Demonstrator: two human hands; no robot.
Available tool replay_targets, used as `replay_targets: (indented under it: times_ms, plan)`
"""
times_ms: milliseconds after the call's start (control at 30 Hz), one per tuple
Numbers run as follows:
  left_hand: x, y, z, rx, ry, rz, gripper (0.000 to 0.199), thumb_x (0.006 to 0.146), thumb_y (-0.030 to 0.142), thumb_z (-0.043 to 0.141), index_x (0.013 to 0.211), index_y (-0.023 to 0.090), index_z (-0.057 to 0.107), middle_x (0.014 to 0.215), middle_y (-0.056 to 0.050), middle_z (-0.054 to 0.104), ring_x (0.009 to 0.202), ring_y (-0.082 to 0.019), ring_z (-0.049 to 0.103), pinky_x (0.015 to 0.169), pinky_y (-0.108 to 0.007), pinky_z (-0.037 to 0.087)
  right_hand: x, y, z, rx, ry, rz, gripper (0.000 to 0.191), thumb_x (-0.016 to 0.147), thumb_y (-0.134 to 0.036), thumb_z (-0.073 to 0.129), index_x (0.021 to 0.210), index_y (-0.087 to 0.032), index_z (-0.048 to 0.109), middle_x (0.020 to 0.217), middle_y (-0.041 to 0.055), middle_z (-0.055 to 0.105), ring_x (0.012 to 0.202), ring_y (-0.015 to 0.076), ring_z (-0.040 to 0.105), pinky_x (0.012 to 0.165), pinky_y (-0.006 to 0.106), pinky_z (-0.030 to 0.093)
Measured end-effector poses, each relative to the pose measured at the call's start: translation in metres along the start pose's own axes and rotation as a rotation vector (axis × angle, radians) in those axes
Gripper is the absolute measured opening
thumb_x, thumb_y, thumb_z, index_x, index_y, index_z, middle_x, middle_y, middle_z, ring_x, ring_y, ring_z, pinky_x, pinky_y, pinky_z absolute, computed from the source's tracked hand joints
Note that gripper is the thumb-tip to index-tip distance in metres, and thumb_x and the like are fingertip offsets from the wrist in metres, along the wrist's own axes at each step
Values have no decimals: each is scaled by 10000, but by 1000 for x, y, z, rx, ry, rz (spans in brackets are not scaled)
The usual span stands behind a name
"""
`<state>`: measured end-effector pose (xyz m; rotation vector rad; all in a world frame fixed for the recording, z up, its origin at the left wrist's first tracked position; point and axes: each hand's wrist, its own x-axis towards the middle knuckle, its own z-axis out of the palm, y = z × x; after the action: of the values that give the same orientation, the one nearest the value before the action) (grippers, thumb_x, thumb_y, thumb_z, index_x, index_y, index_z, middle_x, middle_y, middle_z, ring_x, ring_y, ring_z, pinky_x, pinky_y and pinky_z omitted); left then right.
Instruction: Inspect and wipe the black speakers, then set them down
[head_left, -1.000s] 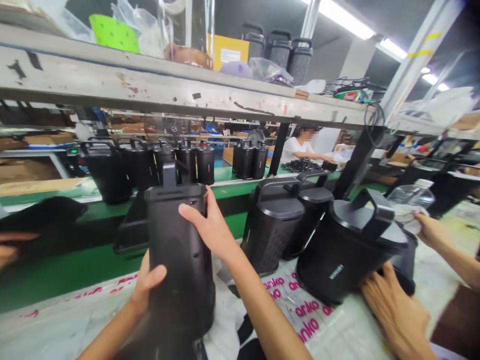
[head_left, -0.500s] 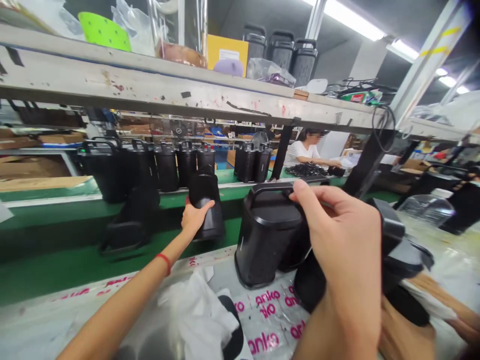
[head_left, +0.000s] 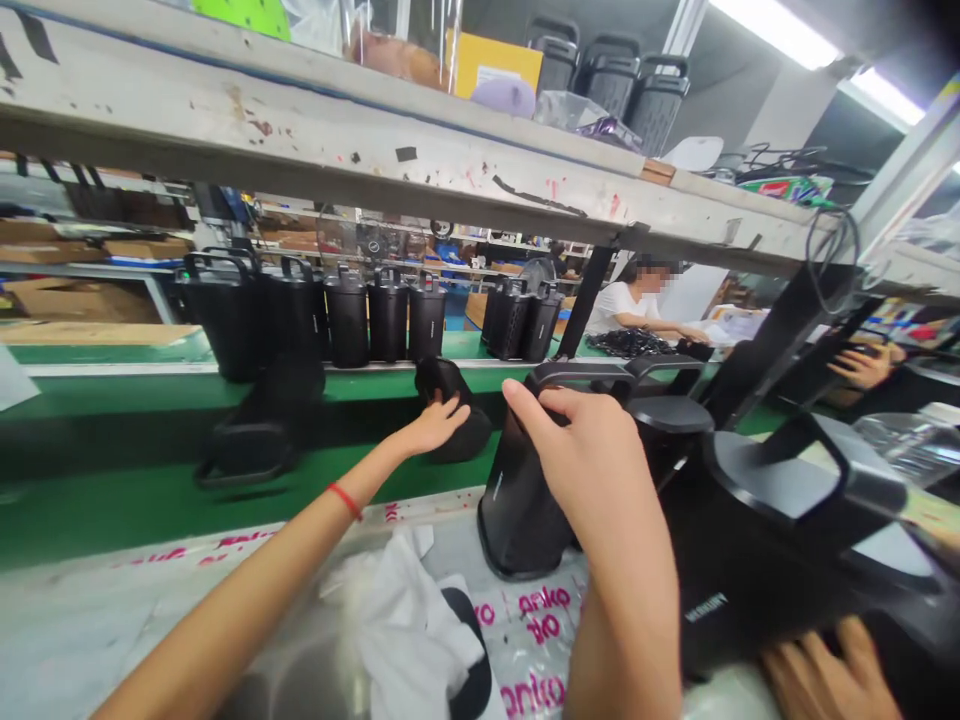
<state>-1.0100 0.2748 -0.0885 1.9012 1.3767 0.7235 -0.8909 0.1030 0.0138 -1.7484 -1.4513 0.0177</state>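
My left hand (head_left: 435,425), with a red band at the wrist, stretches over the green conveyor belt. Its fingers are spread and rest against a black portable speaker (head_left: 469,435) lying tilted there. My right hand (head_left: 592,450) is curled at the top of an upright black speaker (head_left: 517,510), fingers bent at its carry handle (head_left: 577,374); the hand hides much of the body. This speaker stands on a plastic-covered bench with pink print (head_left: 544,600). A crumpled white cloth (head_left: 405,620) lies below my left forearm.
Another person's hand (head_left: 832,670) touches a large black speaker (head_left: 750,570) close on my right. Several upright speakers (head_left: 349,320) line the belt's far side, and one lies (head_left: 247,450) on the belt at left. A shelf (head_left: 337,130) crosses overhead. A seated person (head_left: 637,300) works beyond.
My left hand has moved slightly right and its fingers have spread on the speaker, which now lies lower. My right hand has moved left across its speaker. A large speaker has come closer at right.
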Motion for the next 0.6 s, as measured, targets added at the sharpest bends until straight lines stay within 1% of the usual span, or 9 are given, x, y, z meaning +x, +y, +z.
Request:
replay_targets:
  times_ms: [67,133,200,267,300,367,433,500,600]
  plan:
    - [-38,-8,-4,-43,-95,81,549,972,486,538,1441,207,482,1622,-128,323,1503,-319,286,1227,-593,202,3,-6,4,-35,73,37,512,915,-401,569,495,-199,357,532,-8,361,563,139,197,589,321,230]
    - [-75,-15,-14,-83,-146,122,590,970,556,485,1464,234,470,1657,-120,234,1543,-292,188,1260,-514,126,4,-9,7,-70,135,45,495,893,-350,598,473,-196,386,511,-15,316,551,135,195,567,311,215]
    - [-106,-22,-27,-136,-151,156,618,952,613,460,1446,244,498,1644,-100,288,1539,-283,205,1267,-477,103,4,-7,8,-64,183,40,496,865,-351,628,445,-189,419,491,-22,287,536,125,205,551,302,201]
    - [-127,-27,-41,-211,-137,184,647,931,662,449,1423,247,518,1598,-86,386,1503,-292,292,1259,-470,158,1,-4,5,53,250,20,474,837,-356,656,431,-179,487,467,-34,274,507,106,230,527,289,195]
    - [-133,-29,-47,-254,-134,194,672,913,688,461,1413,243,524,1572,-88,424,1477,-303,339,1246,-471,206,-2,-3,2,163,291,10,433,823,-362,674,453,-171,553,454,-38,304,488,97,263,509,277,202]
    - [-137,-34,-57,-347,-144,208,718,870,724,508,1383,222,549,1520,-111,490,1426,-329,411,1210,-478,292,-12,-5,-6,444,352,-14,291,789,-362,723,580,-160,709,474,-29,484,472,96,401,471,243,269]
    - [-136,-38,-64,-452,-167,227,734,838,745,545,1335,207,593,1459,-128,555,1376,-342,472,1190,-483,322,-22,-11,-13,713,348,-42,153,755,-333,766,731,-186,798,622,3,689,539,133,581,485,220,399]
    - [-136,-42,-68,-567,-208,250,722,813,755,575,1298,223,630,1395,-115,616,1338,-337,516,1171,-475,349,-30,-21,-14,914,290,-67,88,727,-296,786,733,-212,812,725,26,755,624,164,681,549,217,508]
    - [-152,-44,-63,-749,-312,267,773,690,822,642,1185,233,717,1172,-100,740,1176,-347,640,1008,-451,511,-29,-34,-2,1137,88,-20,135,692,-329,783,636,-206,794,701,42,756,615,156,702,552,182,543]
